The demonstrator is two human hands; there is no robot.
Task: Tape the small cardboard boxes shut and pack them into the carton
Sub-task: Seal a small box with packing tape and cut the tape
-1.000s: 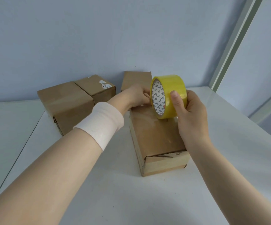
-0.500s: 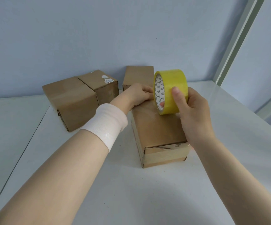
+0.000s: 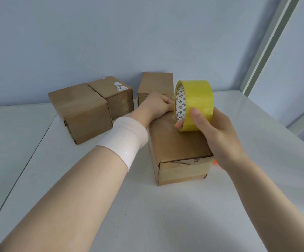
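Small box (image 3: 176, 142) on the white table (image 3: 165, 215), under both hands, presumably mid-taping. The right hand (image 3: 214, 135) grasps the yellow tape roll (image 3: 196, 102), thumb across its outer face and a fingertip in the core, holding it on edge on the lid, probably so the tape can run along it. Just beyond the roll, the left hand (image 3: 156, 104) curls over the box's far edge, apparently steadying it. Three more boxes (image 3: 82, 110) stand beyond and to the left. No carton is visible. The roll's core bears printed triangles; one rear box has a white label (image 3: 121, 87), unreadable.
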